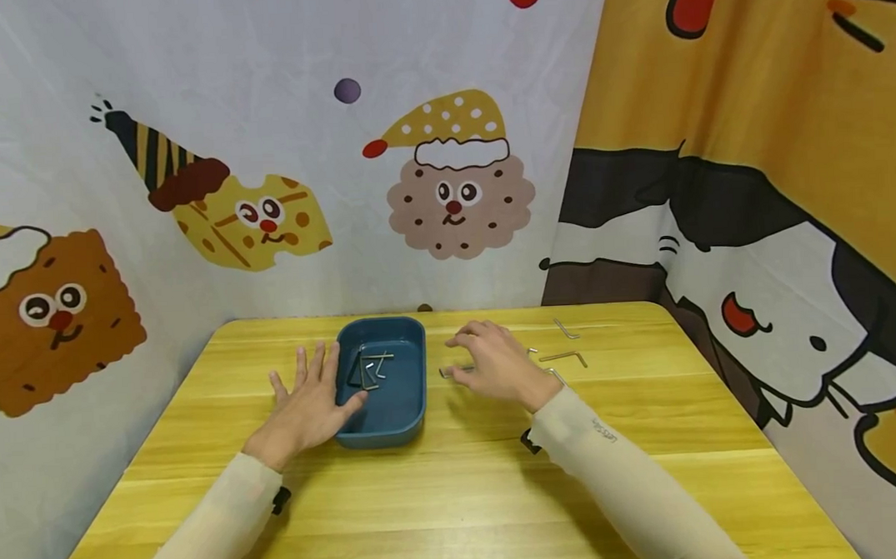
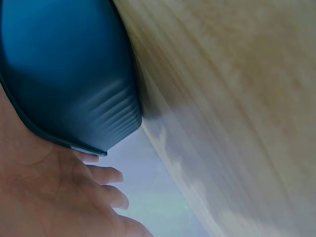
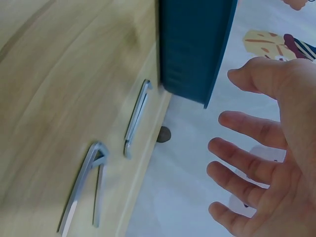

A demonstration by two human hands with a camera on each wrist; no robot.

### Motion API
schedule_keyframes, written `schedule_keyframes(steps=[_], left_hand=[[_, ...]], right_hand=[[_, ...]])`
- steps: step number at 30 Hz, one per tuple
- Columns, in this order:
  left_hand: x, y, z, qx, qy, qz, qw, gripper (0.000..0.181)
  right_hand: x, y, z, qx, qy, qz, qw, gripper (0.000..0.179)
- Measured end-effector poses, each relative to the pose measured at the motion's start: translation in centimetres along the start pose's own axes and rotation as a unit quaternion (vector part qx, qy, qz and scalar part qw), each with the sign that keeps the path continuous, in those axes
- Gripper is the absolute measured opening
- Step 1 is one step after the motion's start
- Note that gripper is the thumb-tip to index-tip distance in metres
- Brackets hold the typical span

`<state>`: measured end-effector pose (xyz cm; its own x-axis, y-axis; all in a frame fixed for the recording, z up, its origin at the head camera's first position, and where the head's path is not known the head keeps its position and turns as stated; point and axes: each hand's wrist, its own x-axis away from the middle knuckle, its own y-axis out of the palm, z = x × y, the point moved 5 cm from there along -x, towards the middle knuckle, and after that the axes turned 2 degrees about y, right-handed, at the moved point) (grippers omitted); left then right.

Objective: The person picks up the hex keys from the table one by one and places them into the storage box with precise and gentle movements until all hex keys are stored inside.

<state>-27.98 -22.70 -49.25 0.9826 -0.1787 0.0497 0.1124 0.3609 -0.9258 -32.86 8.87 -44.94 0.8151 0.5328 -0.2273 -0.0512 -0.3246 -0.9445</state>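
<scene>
A blue plastic tray stands on the table, with several L-shaped hex keys lying in it. My left hand rests against the tray's left rim, its fingers spread and straight. In the left wrist view the palm touches the rim of the tray. To the right of the tray, my right hand hovers over loose hex keys, holding nothing, its fingers apart and slightly bent. The right wrist view shows silver hex keys on the tabletop below the hand. Part of that group is hidden behind it in the head view.
Further right on the wooden table lie a bronze-toned hex key and a silver hex key near the back. A printed cloth hangs behind the table's back edge and along its sides.
</scene>
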Motion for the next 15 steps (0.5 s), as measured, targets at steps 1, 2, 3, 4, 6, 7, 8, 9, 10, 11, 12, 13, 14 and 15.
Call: schedule_keyframes(steps=[1,2,3,4,6,7,8,9,10,11,12,13,14,15], left_hand=[[0.0,0.0,0.0,0.000,0.000,0.000,1.0000,0.109],[0.0,0.0,0.0,0.001,0.000,0.000,1.0000,0.109],[0.0,0.0,0.0,0.001,0.000,-0.001,1.0000,0.109],[0.0,0.1,0.0,0.000,-0.001,-0.003,1.0000,0.108],[0.0,0.1,0.0,0.003,-0.001,-0.004,1.0000,0.108],[0.1,0.1,0.0,0.003,-0.001,-0.004,1.0000,0.108],[0.1,0.1,0.0,0.003,-0.001,-0.004,1.0000,0.109],[0.1,0.0,0.0,0.002,-0.002,-0.003,1.0000,0.109],[0.2,0.0,0.1,0.003,-0.001,-0.002,1.0000,0.109],[0.2,0.0,0.1,0.003,-0.001,-0.002,1.0000,0.109],[0.2,0.0,0.1,0.002,-0.001,-0.003,1.0000,0.109],[0.2,-0.1,0.1,0.002,-0.001,-0.003,1.0000,0.109],[0.1,-0.1,0.0,0.001,-0.001,-0.003,1.0000,0.108],[0.1,0.0,0.0,0.001,0.000,-0.003,1.0000,0.108]], right_hand=[[0.1,0.0,0.2,0.000,0.000,0.001,1.0000,0.045],[0.2,0.0,0.4,0.000,-0.001,0.003,1.0000,0.045],[0.3,0.0,0.6,0.000,-0.001,0.004,1.0000,0.044],[0.4,0.0,0.7,0.000,-0.002,0.004,1.0000,0.044],[0.6,-0.1,1.0,0.001,-0.003,0.007,1.0000,0.044],[0.7,-0.1,1.2,0.003,-0.002,0.009,1.0000,0.045],[0.8,-0.1,1.4,0.005,-0.002,0.011,0.9999,0.045],[0.9,-0.1,1.6,0.005,-0.001,0.012,0.9999,0.045],[1.0,-0.1,1.8,0.004,0.001,0.013,0.9999,0.045],[1.1,-0.1,2.1,0.004,0.004,0.013,0.9999,0.045],[1.3,-0.1,2.3,0.003,0.006,0.013,0.9999,0.046],[1.4,-0.1,2.5,0.004,0.008,0.014,0.9999,0.046],[1.5,-0.1,2.8,0.004,0.010,0.014,0.9998,0.045],[1.6,-0.2,3.0,0.004,0.012,0.013,0.9998,0.046]])
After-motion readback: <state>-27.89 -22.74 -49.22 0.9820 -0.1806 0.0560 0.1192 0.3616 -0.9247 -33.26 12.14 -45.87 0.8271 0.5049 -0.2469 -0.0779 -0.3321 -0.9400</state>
